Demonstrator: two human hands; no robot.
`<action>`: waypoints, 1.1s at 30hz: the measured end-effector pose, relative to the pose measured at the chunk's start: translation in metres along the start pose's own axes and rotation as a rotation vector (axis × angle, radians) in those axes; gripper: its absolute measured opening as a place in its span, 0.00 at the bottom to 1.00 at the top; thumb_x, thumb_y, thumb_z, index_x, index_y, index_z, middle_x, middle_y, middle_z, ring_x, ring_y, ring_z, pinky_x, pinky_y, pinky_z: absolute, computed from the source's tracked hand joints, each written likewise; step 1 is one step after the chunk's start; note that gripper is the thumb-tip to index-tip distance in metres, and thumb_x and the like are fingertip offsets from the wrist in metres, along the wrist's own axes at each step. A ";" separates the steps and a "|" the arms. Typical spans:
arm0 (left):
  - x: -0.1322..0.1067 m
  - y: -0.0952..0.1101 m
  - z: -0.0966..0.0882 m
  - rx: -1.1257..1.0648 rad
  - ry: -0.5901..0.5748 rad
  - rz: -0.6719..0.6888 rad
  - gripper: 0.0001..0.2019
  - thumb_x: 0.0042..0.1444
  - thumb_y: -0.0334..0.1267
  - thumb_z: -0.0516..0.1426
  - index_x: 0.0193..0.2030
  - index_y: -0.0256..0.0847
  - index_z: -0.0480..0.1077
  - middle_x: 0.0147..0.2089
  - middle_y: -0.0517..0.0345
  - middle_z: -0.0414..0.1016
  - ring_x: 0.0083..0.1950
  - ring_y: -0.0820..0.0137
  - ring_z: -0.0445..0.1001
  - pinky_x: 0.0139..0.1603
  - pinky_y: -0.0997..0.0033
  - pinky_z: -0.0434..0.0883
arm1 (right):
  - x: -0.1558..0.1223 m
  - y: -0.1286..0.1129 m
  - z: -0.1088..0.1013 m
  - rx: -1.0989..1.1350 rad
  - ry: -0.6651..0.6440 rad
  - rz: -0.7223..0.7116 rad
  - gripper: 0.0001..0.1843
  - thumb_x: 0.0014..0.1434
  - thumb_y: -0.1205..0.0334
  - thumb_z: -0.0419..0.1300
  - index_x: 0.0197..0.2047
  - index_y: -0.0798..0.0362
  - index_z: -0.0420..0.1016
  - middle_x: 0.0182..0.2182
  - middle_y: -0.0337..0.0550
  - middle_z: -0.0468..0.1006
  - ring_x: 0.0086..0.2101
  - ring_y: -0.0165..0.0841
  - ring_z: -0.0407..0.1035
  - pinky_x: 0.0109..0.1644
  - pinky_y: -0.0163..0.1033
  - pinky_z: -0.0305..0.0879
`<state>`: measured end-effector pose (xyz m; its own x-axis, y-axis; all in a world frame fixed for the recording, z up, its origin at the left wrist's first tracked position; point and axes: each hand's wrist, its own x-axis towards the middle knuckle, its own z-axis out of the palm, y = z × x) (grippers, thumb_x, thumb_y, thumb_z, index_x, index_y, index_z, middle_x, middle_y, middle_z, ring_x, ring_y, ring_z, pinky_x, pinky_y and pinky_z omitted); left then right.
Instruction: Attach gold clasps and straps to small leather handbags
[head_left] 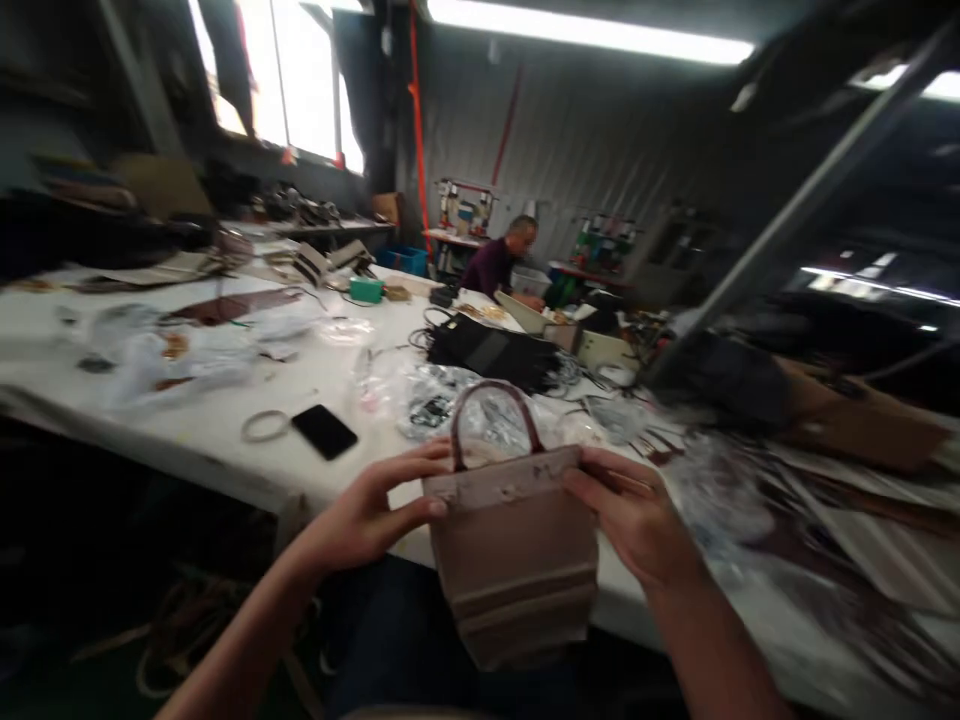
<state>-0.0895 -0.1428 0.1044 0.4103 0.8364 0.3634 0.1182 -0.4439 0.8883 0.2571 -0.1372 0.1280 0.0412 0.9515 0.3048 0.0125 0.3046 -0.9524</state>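
Note:
A tan handbag (517,550) with a paler band along its top edge hangs at the table's front edge, above my lap. Its dark red-brown handle (491,388) arches upward. My left hand (375,505) pinches the bag's upper left corner, thumb in front and fingers behind. At the upper right corner, my right hand (634,510) grips the rim in the same way. Small marks or fittings on the pale band are too blurred to make out. The bag's bottom tilts toward me.
On the white table (202,420) lie a black phone (324,431), a ring-shaped band (265,426), clear plastic bags (442,400) and a stack of black pieces (487,350). A green box (366,290) stands farther back. Another person (491,265) works at the far side. Plastic and strips cover the right.

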 end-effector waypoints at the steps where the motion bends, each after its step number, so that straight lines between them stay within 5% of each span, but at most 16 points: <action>1: 0.002 -0.008 0.001 0.031 -0.034 0.009 0.23 0.69 0.52 0.70 0.67 0.47 0.82 0.80 0.46 0.71 0.83 0.43 0.63 0.86 0.42 0.59 | 0.003 0.003 -0.003 -0.025 0.034 0.054 0.22 0.48 0.50 0.88 0.43 0.48 0.92 0.39 0.45 0.90 0.39 0.42 0.83 0.45 0.45 0.82; 5: 0.006 -0.029 0.009 0.059 -0.147 -0.058 0.33 0.70 0.53 0.69 0.79 0.50 0.72 0.81 0.47 0.68 0.83 0.44 0.64 0.84 0.44 0.63 | 0.009 0.014 0.002 -0.019 0.035 0.168 0.25 0.48 0.47 0.87 0.45 0.50 0.93 0.41 0.47 0.90 0.42 0.43 0.83 0.49 0.46 0.82; 11: 0.012 -0.039 0.014 -0.208 -0.265 -0.180 0.21 0.76 0.53 0.62 0.63 0.41 0.84 0.60 0.46 0.86 0.62 0.51 0.81 0.67 0.56 0.79 | 0.011 0.015 -0.006 -0.051 0.011 0.199 0.26 0.48 0.47 0.87 0.47 0.49 0.93 0.44 0.48 0.90 0.45 0.45 0.83 0.54 0.49 0.82; 14: 0.012 -0.039 0.014 -0.330 -0.234 -0.266 0.21 0.76 0.55 0.62 0.58 0.38 0.84 0.46 0.49 0.85 0.45 0.60 0.82 0.49 0.65 0.81 | 0.013 0.008 -0.011 -0.170 -0.150 0.178 0.22 0.52 0.49 0.86 0.46 0.49 0.93 0.49 0.49 0.90 0.50 0.46 0.82 0.58 0.48 0.80; 17: 0.004 -0.036 0.012 -0.390 -0.254 -0.369 0.23 0.74 0.57 0.62 0.58 0.38 0.82 0.39 0.53 0.79 0.32 0.68 0.76 0.33 0.72 0.75 | 0.007 0.007 -0.012 -0.259 -0.244 0.178 0.17 0.55 0.50 0.84 0.43 0.50 0.93 0.44 0.47 0.89 0.45 0.44 0.81 0.51 0.44 0.79; 22: -0.026 -0.041 0.018 -0.390 -0.325 -0.492 0.23 0.74 0.57 0.62 0.64 0.43 0.79 0.43 0.53 0.79 0.33 0.67 0.75 0.32 0.72 0.74 | -0.025 0.041 -0.010 -0.165 -0.230 0.350 0.16 0.55 0.50 0.84 0.41 0.51 0.92 0.37 0.44 0.88 0.40 0.41 0.80 0.46 0.41 0.75; 27: -0.048 -0.070 0.044 -0.262 -0.300 -0.528 0.24 0.76 0.61 0.58 0.52 0.41 0.80 0.38 0.56 0.77 0.35 0.66 0.74 0.35 0.71 0.73 | -0.048 0.078 -0.011 -0.122 -0.233 0.513 0.18 0.52 0.49 0.84 0.39 0.53 0.92 0.35 0.44 0.87 0.37 0.39 0.78 0.44 0.40 0.73; 33: 0.000 -0.101 0.044 -0.086 -0.181 -0.526 0.24 0.71 0.63 0.59 0.40 0.41 0.77 0.30 0.58 0.74 0.31 0.65 0.72 0.31 0.70 0.67 | -0.003 0.095 -0.013 -0.166 -0.099 0.451 0.22 0.47 0.48 0.85 0.40 0.53 0.92 0.36 0.48 0.88 0.38 0.43 0.81 0.44 0.44 0.75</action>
<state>-0.0617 -0.1124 0.0018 0.4657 0.8660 -0.1822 0.2778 0.0525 0.9592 0.2715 -0.1114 0.0367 -0.0164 0.9890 -0.1468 0.1744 -0.1417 -0.9744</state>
